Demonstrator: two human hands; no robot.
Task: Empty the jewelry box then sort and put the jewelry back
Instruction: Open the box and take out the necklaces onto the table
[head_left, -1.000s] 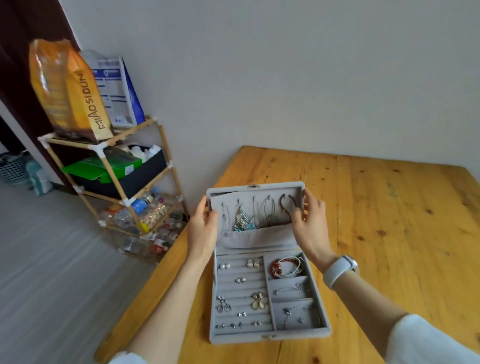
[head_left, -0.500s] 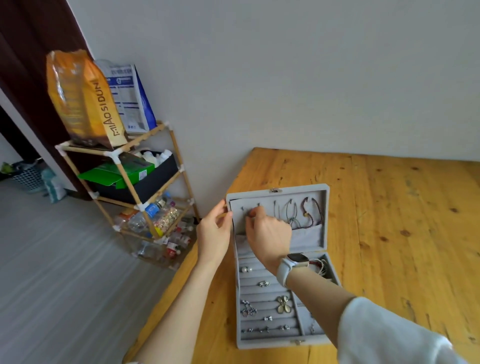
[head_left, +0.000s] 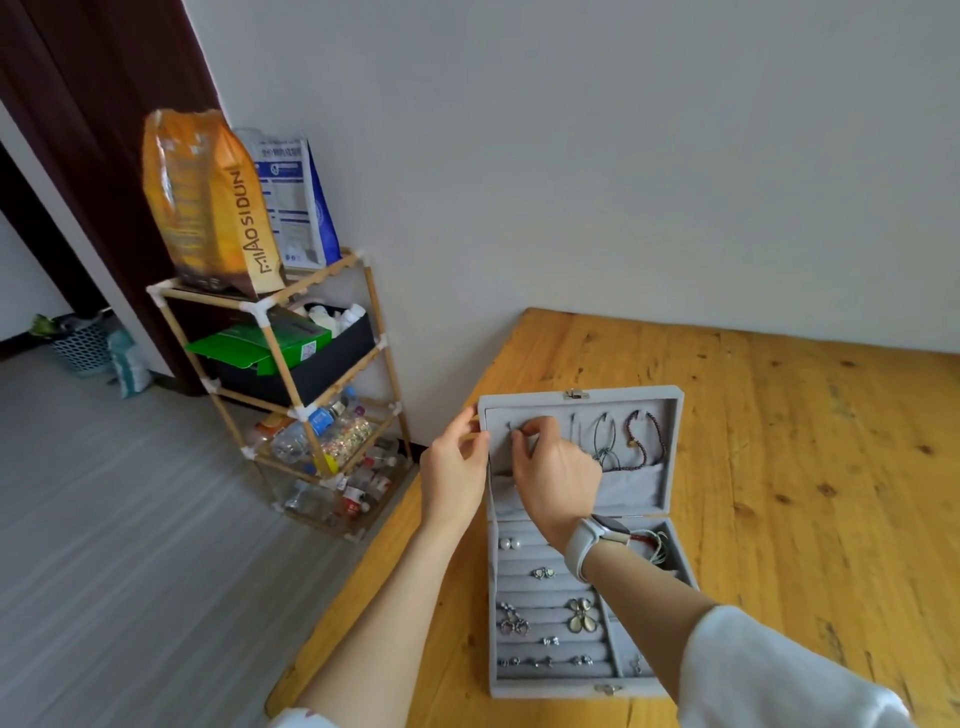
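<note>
A grey velvet jewelry box (head_left: 670, 499) lies open on the wooden table (head_left: 810, 499), its lid standing upright. Necklaces and cord bracelets (head_left: 631, 439) hang on hooks inside the lid. Rings, earrings and a flower brooch (head_left: 581, 614) sit in the tray's padded rows. My left hand (head_left: 453, 478) holds the lid's left edge between thumb and fingers. My right hand (head_left: 553, 470) reaches inside the lid and pinches a small hanging piece at the leftmost hooks; the hand hides most of that piece. A white watch is on that wrist.
A bamboo shelf rack (head_left: 291, 395) stands left of the table against the wall, loaded with an orange bag (head_left: 208, 202), a blue-white bag, a black bin and bottles. The table's left edge runs just beside the box. Bare wood stretches to the right.
My right hand left the lid's right edge and moved across to the hooks at the lid's left, where it now pinches a piece. The camera view shifted left and closer.
</note>
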